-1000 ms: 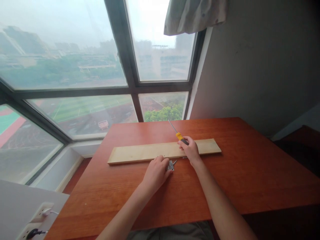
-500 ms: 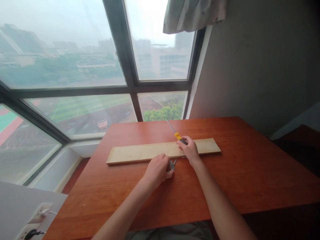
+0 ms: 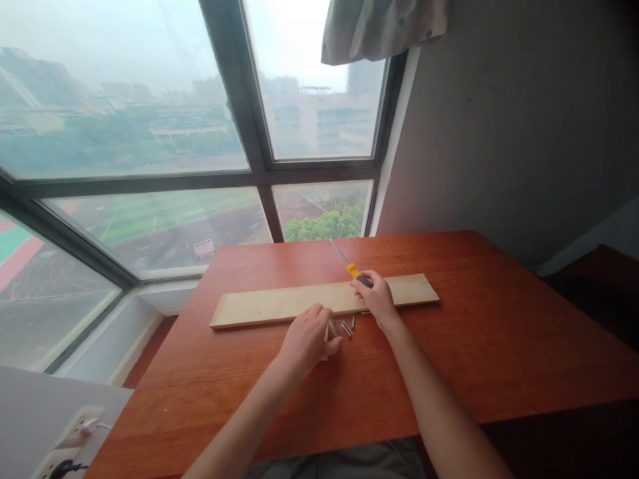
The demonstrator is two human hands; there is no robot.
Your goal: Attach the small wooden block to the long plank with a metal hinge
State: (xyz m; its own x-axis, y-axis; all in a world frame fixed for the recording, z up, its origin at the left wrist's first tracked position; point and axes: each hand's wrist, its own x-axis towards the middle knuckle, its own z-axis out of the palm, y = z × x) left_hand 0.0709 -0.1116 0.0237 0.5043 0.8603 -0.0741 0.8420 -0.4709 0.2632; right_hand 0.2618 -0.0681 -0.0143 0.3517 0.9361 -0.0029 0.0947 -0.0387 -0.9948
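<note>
My right hand is wrapped round the dark end of a screwdriver's yellow and black handle. Its thin metal shaft points up and left, over the table's far side. Fingers and thumb of my left hand curl round a few screws, just in front of the board. Something pale beneath this hand is mostly hidden. More loose metal screws lie on the table to its right. Behind both hands a long, pale wooden board lies flat, partly covered by my right hand.
The reddish-brown wooden table reaches to the window and stands beside a grey wall on the right. A curtain hangs at the top. Wall sockets with plugs are at the lower left.
My left hand has drawn a little left and nearer to me, with some screws at its fingertips, and other screws now lie apart on the table. My right hand keeps the screwdriver nearly still.
</note>
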